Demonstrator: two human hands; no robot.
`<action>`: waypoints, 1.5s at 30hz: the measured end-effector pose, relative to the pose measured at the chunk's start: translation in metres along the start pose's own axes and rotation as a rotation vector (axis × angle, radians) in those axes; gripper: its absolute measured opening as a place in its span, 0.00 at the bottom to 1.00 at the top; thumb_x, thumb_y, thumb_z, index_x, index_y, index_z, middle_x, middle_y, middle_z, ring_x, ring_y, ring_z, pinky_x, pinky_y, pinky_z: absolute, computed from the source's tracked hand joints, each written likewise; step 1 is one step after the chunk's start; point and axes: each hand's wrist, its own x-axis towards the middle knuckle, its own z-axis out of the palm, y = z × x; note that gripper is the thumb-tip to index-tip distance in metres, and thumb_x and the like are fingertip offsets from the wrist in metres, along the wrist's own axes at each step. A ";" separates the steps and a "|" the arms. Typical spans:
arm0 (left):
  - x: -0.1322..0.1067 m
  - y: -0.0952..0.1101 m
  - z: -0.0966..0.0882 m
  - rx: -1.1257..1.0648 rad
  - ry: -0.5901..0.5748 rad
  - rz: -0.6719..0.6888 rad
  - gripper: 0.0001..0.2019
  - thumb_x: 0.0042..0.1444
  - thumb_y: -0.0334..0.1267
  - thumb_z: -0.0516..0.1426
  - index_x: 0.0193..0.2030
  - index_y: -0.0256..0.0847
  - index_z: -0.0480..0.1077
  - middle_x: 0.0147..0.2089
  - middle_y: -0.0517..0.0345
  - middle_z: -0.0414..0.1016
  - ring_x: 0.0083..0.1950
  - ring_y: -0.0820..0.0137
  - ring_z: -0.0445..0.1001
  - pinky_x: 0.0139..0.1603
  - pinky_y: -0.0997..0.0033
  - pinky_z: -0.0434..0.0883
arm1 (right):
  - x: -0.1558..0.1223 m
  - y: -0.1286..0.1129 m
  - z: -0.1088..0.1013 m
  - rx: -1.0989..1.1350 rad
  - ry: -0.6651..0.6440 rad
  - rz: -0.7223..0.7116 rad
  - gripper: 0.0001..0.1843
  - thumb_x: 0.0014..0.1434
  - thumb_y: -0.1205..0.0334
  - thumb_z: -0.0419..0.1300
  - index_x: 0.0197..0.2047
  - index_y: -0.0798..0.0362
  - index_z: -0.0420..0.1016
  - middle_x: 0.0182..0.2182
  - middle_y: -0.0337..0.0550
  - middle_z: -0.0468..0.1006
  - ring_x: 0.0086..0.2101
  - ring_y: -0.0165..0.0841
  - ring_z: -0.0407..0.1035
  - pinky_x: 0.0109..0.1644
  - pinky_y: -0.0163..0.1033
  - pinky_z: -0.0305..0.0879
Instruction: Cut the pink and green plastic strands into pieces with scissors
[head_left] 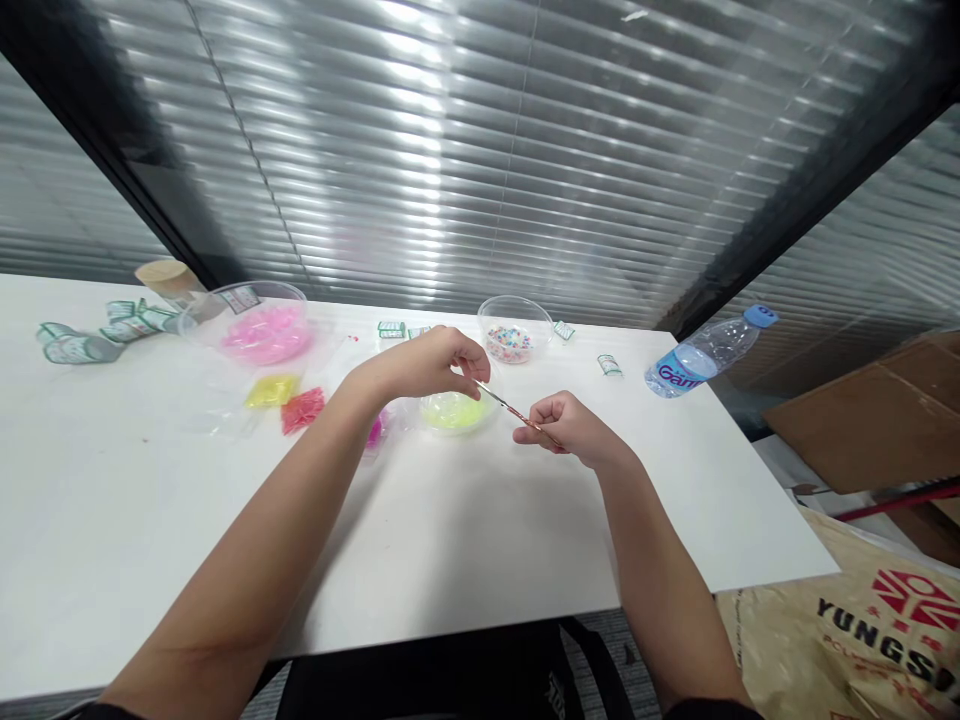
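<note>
In my right hand (574, 430) is a slim pair of scissors (514, 411), seen nearly edge-on, with a silver blade end and copper-coloured handles. The blades point up and left to the fingertips of my left hand (446, 362). Those fingertips are pinched together; what they hold, if anything, is too small to make out. Below the left hand stands a clear bowl (454, 428) with bright yellow-green bits in it. A magenta packet (375, 430) is partly hidden behind my left forearm.
Behind stands a clear bowl (517, 300) of multicoloured beads. At left are a bowl of pink bits (270, 335), a yellow packet (272, 390), a red packet (303, 410) and crumpled green-white wrappers (79, 347). A water bottle (709, 352) leans at right, near cardboard (870, 415).
</note>
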 end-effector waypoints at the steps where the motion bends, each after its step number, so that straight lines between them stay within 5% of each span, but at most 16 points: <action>1: 0.000 0.000 0.000 0.010 -0.004 -0.001 0.08 0.53 0.41 0.59 0.38 0.42 0.74 0.40 0.60 0.77 0.38 0.70 0.72 0.35 0.73 0.66 | 0.000 0.000 0.000 -0.005 0.001 0.008 0.29 0.39 0.45 0.71 0.15 0.53 0.56 0.14 0.31 0.52 0.20 0.23 0.51 0.26 0.36 0.41; 8: 0.000 -0.005 0.001 0.086 -0.044 -0.067 0.10 0.51 0.41 0.60 0.40 0.46 0.75 0.45 0.59 0.76 0.43 0.68 0.72 0.36 0.74 0.66 | 0.003 0.002 0.003 -0.028 0.000 0.032 0.30 0.38 0.45 0.71 0.15 0.52 0.55 0.13 0.32 0.52 0.19 0.24 0.52 0.25 0.35 0.40; 17: -0.002 -0.015 0.000 0.254 -0.061 -0.349 0.14 0.51 0.35 0.55 0.44 0.47 0.75 0.47 0.54 0.74 0.39 0.67 0.73 0.36 0.71 0.66 | 0.001 0.005 -0.006 -0.108 -0.026 0.059 0.28 0.42 0.46 0.70 0.16 0.53 0.58 0.14 0.32 0.58 0.19 0.23 0.51 0.25 0.35 0.45; 25: 0.011 -0.004 0.009 0.372 -0.219 -0.498 0.06 0.46 0.35 0.60 0.33 0.38 0.73 0.42 0.49 0.75 0.32 0.66 0.72 0.33 0.68 0.66 | 0.004 0.010 -0.004 -0.101 0.075 -0.019 0.25 0.43 0.48 0.71 0.24 0.52 0.59 0.18 0.34 0.68 0.21 0.27 0.62 0.24 0.33 0.55; 30: 0.012 -0.005 0.012 0.342 -0.206 -0.496 0.11 0.43 0.29 0.60 0.37 0.39 0.73 0.41 0.49 0.75 0.33 0.64 0.73 0.33 0.67 0.67 | 0.007 0.012 0.002 -0.045 0.095 -0.098 0.26 0.44 0.49 0.71 0.35 0.48 0.59 0.17 0.28 0.65 0.22 0.30 0.66 0.27 0.35 0.61; 35: 0.013 -0.009 0.018 0.268 -0.263 -0.447 0.13 0.41 0.26 0.58 0.35 0.41 0.74 0.43 0.52 0.75 0.31 0.68 0.71 0.31 0.69 0.66 | 0.008 0.009 0.004 -0.035 0.112 -0.174 0.18 0.54 0.46 0.62 0.35 0.50 0.64 0.18 0.32 0.65 0.21 0.27 0.61 0.26 0.33 0.59; 45: 0.019 -0.011 0.029 0.309 -0.277 -0.496 0.10 0.39 0.30 0.59 0.32 0.39 0.74 0.37 0.49 0.76 0.28 0.67 0.70 0.30 0.66 0.67 | 0.011 0.011 0.007 -0.010 0.174 -0.224 0.23 0.51 0.44 0.65 0.26 0.51 0.58 0.14 0.28 0.54 0.20 0.24 0.45 0.25 0.33 0.46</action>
